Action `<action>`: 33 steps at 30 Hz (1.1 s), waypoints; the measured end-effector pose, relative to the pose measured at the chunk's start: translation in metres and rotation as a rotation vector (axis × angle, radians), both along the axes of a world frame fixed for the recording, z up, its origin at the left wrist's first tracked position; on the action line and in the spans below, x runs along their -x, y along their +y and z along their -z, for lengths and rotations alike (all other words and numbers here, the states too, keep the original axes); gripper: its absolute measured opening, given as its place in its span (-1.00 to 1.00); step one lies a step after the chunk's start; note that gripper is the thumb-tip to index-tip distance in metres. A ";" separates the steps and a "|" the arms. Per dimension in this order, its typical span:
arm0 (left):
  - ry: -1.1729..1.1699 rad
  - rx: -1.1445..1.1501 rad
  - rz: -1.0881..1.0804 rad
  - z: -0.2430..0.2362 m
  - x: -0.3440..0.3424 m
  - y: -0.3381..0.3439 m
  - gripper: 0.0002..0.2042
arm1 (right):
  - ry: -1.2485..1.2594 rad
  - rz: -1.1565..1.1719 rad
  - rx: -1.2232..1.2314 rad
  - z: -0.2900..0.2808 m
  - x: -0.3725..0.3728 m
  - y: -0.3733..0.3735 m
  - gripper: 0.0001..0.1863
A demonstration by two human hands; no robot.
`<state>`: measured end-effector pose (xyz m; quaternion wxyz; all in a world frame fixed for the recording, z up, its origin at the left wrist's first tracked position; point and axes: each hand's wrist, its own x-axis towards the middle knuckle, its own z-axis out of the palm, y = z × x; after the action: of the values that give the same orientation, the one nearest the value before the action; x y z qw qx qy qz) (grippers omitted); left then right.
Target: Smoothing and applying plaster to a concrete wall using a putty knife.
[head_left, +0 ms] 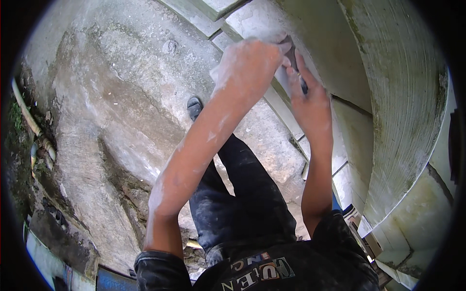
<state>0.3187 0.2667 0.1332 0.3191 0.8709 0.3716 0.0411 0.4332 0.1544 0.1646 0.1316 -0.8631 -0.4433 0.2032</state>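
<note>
Near the top of the head view, my right hand (312, 106) grips a small scraper-like tool with a dark handle (304, 86) and a dark grey flat blade (291, 52). My left hand (250, 58), coated in white dust, is closed, its fingertips against the blade. A whitish edge (216, 72) shows beside my left hand; I cannot tell whether it is something held there or the ground. Both hands are above a pale, dusty slab (252, 17) that runs along a stepped, greenish-grey structure. My curled left fingers hide part of the blade.
On the right rises a large curved panel (393, 97) with streaked greenish sides. Rough, stained concrete ground (97, 63) spreads to the left, with a small lump (170, 46) on it. A pale pipe (25, 107) lies at the far left. My dark shoe (194, 107) stands below my left forearm.
</note>
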 end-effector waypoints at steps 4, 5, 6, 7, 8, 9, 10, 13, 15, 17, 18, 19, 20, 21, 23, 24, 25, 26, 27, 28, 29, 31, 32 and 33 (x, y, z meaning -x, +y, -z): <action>-0.293 -0.095 0.013 0.014 0.009 -0.026 -0.75 | 0.033 0.007 -0.025 -0.002 0.008 -0.028 -0.47; -0.331 -0.125 -0.023 0.017 0.009 -0.028 -0.75 | 0.033 0.010 -0.025 0.001 0.003 -0.027 -0.47; -0.334 -0.124 -0.021 0.014 0.007 -0.025 -0.75 | 0.006 -0.039 -0.068 0.003 -0.004 -0.022 -0.47; -0.271 -0.162 -0.035 0.013 0.003 -0.018 -0.74 | -0.019 -0.087 -0.110 0.006 -0.009 -0.017 -0.47; -0.207 -0.201 -0.049 0.011 0.000 -0.013 -0.74 | -0.020 -0.085 -0.108 0.007 -0.011 -0.010 -0.47; -0.207 -0.198 -0.047 0.012 0.000 -0.009 -0.74 | -0.022 -0.068 -0.068 0.006 -0.010 0.001 -0.47; -0.206 -0.190 -0.062 0.013 0.001 -0.006 -0.72 | -0.022 -0.051 -0.028 0.005 -0.008 0.006 -0.47; -0.233 -0.161 -0.085 0.013 0.005 -0.012 -0.70 | -0.011 -0.047 -0.006 -0.002 0.001 -0.003 -0.47; -0.259 -0.140 -0.095 0.014 0.009 -0.020 -0.69 | -0.027 -0.046 0.027 -0.006 0.005 -0.012 -0.47; -0.323 -0.064 -0.104 0.018 0.011 -0.025 -0.72 | -0.042 -0.045 0.062 -0.006 0.008 -0.016 -0.47; -0.321 -0.063 -0.106 0.019 0.012 -0.024 -0.72 | -0.016 -0.050 0.005 -0.005 0.009 -0.017 -0.46; -0.344 -0.045 -0.096 0.020 0.013 -0.024 -0.72 | 0.010 -0.055 -0.051 -0.005 0.010 -0.018 -0.45; -0.367 -0.027 -0.087 0.021 0.015 -0.023 -0.72 | 0.011 -0.057 -0.049 -0.009 0.013 -0.018 -0.45; -0.367 -0.024 -0.090 0.020 0.016 -0.023 -0.72 | 0.055 0.005 0.060 -0.017 0.017 -0.017 -0.45; -0.411 0.064 -0.020 0.017 0.020 -0.025 -0.71 | 0.097 0.065 0.173 -0.024 0.022 -0.022 -0.44; -0.413 0.065 -0.019 0.017 0.020 -0.026 -0.71 | 0.119 0.089 0.165 -0.024 0.022 -0.028 -0.43; -0.420 0.091 0.002 0.017 0.020 -0.027 -0.70 | 0.142 0.113 0.158 -0.023 0.021 -0.033 -0.43; -0.426 0.116 0.025 0.017 0.019 -0.028 -0.70 | 0.139 0.115 0.158 -0.019 0.020 -0.038 -0.43; -0.428 0.116 0.025 0.016 0.018 -0.027 -0.70 | 0.141 0.090 0.092 -0.015 0.020 -0.042 -0.43; -0.394 0.099 0.045 0.015 0.017 -0.027 -0.70 | 0.143 0.066 0.026 -0.013 0.020 -0.045 -0.44; -0.359 0.082 0.065 0.014 0.016 -0.026 -0.70 | 0.142 0.068 0.026 -0.013 0.017 -0.044 -0.44; -0.415 0.077 0.037 0.018 0.009 -0.020 -0.71 | 0.118 0.097 0.119 -0.013 0.014 -0.035 -0.46; -0.469 0.072 0.006 0.020 0.006 -0.017 -0.72 | 0.118 0.099 0.118 -0.008 0.013 -0.032 -0.46; -0.470 0.072 0.010 0.021 0.005 -0.014 -0.72 | 0.114 0.067 0.028 0.000 0.010 -0.029 -0.46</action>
<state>0.3142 0.2529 0.1119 0.4276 0.8274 0.2839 0.2279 0.4228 0.1258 0.1645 0.1510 -0.8663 -0.4029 0.2536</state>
